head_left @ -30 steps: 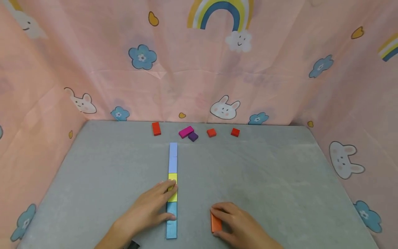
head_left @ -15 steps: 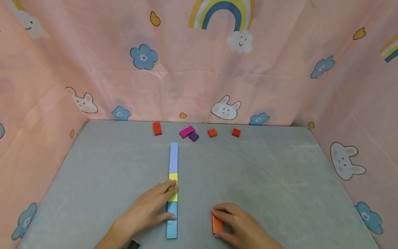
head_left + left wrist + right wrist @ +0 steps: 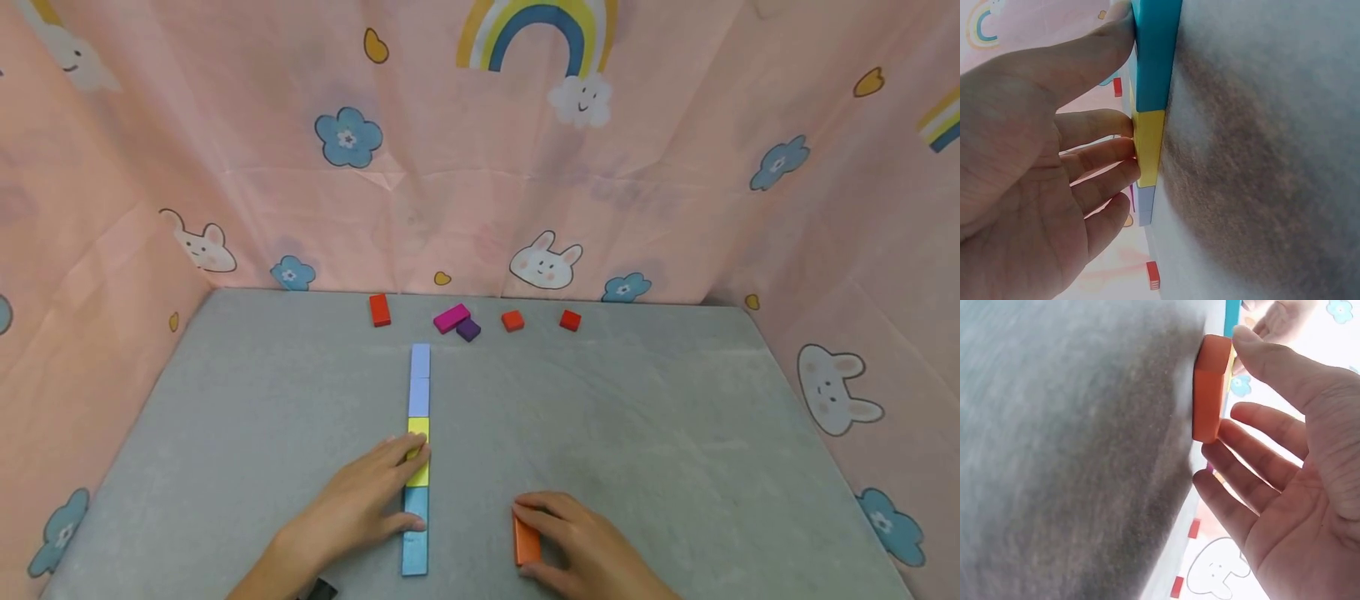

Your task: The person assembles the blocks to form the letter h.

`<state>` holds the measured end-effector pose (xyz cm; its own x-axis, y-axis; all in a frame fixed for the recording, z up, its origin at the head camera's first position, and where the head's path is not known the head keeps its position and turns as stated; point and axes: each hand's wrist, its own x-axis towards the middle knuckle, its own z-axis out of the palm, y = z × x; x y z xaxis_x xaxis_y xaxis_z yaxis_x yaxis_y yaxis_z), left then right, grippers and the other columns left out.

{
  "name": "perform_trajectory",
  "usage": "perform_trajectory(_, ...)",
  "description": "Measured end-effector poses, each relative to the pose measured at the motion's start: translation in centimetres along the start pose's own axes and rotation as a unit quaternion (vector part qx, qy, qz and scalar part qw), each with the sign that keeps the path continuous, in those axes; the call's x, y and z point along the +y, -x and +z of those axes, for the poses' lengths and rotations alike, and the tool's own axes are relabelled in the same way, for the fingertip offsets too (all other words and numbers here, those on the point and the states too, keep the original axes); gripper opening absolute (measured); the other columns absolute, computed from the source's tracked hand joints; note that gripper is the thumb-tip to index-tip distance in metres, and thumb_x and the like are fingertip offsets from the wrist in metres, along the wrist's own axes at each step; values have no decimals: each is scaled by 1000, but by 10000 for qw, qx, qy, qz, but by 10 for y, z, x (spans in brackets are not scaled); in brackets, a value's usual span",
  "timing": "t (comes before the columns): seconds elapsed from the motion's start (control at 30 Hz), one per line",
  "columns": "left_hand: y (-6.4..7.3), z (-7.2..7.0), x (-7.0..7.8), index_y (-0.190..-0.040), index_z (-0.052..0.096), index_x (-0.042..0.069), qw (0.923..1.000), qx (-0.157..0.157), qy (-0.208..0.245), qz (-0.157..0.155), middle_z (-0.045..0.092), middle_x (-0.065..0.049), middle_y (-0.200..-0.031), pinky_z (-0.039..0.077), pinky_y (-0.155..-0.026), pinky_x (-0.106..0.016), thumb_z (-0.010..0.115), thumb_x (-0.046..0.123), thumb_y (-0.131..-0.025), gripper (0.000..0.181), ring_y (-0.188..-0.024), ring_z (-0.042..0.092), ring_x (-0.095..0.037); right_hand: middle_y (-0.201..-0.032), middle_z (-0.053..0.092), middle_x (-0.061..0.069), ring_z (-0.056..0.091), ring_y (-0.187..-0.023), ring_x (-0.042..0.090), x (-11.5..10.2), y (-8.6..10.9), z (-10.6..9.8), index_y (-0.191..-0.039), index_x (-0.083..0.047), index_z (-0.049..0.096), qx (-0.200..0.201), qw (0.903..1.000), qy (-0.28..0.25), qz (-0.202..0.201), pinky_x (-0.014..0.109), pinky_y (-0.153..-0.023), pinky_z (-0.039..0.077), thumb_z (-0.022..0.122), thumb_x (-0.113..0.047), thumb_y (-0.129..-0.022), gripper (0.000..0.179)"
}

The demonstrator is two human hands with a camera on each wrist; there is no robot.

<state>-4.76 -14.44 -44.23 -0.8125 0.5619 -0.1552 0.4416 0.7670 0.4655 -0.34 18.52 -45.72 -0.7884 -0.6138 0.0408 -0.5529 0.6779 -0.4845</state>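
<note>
A straight row of wooden blocks runs away from me on the grey table. Teal [image 3: 415,554] forms its near end, a yellow block [image 3: 1150,150] comes after it, and two pale blue blocks [image 3: 419,379] make up the far end. My left hand [image 3: 352,500] rests on this row with fairly straight fingers; the fingertips touch the yellow part and the thumb lies on the teal. To the right of the row, my right hand [image 3: 585,542] holds an orange block [image 3: 1209,403] between thumb and fingertips, low at the table surface.
Along the table's back edge lie a red block [image 3: 380,310], a magenta block [image 3: 452,318] touching a dark purple one [image 3: 468,330], and two small reddish blocks [image 3: 513,321]. A pink patterned curtain [image 3: 450,183] encloses the back and sides. A black object [image 3: 322,590] shows beside the left wrist.
The head view has shifted very slightly. My right hand and the orange block sit a touch further right and nearer; my left hand stays on the row.
</note>
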Motion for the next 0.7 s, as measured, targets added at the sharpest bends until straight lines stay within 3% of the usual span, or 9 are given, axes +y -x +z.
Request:
perform_trajectory(0.37, 1, 1, 1, -155, 52, 4, 9999, 50, 35, -92, 49, -12, -164, 42, -126, -50, 89, 41, -84, 88, -152, 47, -31, -138, 66, -9, 68, -122, 14, -2, -4, -6, -140, -17, 69, -180, 9989, -102, 415, 38, -100, 62, 75, -49, -96, 55)
perform_trajectory(0.7, 1, 0, -1, -155, 51, 2, 10000, 8, 1, -23, 48, -13, -165, 40, -128, -49, 87, 41, -86, 87, -153, 47, -30, -138, 66, -11, 68, -121, 11, -9, -11, -8, -139, -17, 71, 140, 9991, 52, 407, 37, -99, 63, 77, -44, -96, 51)
